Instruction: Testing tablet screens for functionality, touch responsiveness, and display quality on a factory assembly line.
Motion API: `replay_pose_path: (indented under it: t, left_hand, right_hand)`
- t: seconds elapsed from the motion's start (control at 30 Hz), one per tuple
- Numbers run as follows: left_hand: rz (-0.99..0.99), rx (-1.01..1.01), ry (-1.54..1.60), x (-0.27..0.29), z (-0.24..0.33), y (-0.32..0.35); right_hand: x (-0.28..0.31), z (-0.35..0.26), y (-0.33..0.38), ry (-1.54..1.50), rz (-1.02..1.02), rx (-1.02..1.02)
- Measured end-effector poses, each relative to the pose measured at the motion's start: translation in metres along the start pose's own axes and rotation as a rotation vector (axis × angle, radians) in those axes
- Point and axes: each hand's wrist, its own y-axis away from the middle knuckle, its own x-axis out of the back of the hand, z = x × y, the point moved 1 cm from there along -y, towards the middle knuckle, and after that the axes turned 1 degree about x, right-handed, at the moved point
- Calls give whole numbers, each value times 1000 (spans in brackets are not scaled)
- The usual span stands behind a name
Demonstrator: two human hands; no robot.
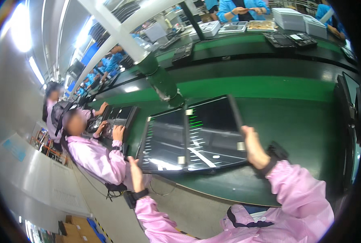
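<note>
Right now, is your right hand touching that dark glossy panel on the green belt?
Touching. The head view shows the right hand lying over the right edge of the dark panel, fingers on its rim, with no gap between them.

The scene is seen from a single head-worn fisheye camera, aimed steeply downward and forward over the green surface [269,91]. The dark panels [196,135] are viewed from close above, near the picture's middle. Straight edges are bent toward the rim, and the farther workstations are pushed to the upper edge.
</note>
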Motion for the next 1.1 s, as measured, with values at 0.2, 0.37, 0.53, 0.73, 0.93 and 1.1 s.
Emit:
replay_pose_path:
  t: [0.2, 0.37, 0.53, 0.73, 0.93, 1.1]
  left_hand:
    - [27, -13, 133, 12, -23, -78]
    - [234, -563, -137, -58, 75, 39]
    - [-332, -755, 154, -151, 114, 183]
    - [-1272, -726, 213, -232, 125, 339]
    - [-2118, -374, 353, -274, 125, 471]
    - [-2266, -392, 347, -278, 143, 520]
  right_hand:
    - [-43, -1, 26, 50, -415, 152]
    - [24, 3, 79, 37, -510, 247]
    - [143, -54, 165, 312, -455, 595]
    - [311, -46, 231, 182, 890, 875]
    - [480, -2, 261, -168, 1184, 710]
    - [523, 0, 234, -556, 852, 658]
